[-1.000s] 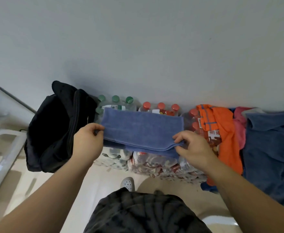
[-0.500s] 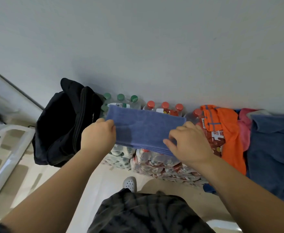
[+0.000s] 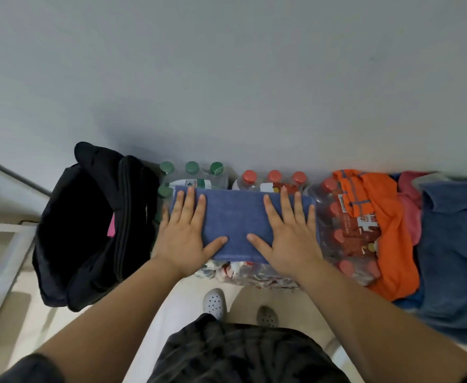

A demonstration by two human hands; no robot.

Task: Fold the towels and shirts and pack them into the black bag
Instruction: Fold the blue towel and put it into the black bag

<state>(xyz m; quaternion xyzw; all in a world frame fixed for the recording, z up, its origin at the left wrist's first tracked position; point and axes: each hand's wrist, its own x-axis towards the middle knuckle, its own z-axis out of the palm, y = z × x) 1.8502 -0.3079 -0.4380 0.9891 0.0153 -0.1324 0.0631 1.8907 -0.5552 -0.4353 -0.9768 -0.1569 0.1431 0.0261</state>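
Observation:
A folded blue towel lies flat on top of shrink-wrapped packs of bottles. My left hand presses on its left end with fingers straight and spread. My right hand presses flat on its right end the same way. The black bag stands open to the left of the towel, with something pink showing inside. To the right lie an orange shirt, a pink cloth and a dark blue garment, heaped over the bottles.
Green-capped bottles and red-capped bottles stand against the grey wall behind the towel. A white frame sits at the far left on the pale floor. My shoes are below the packs.
My hands held the towel's ends by its edges and folded it; now both have let go and lie flat on the folded towel, pressing it down.

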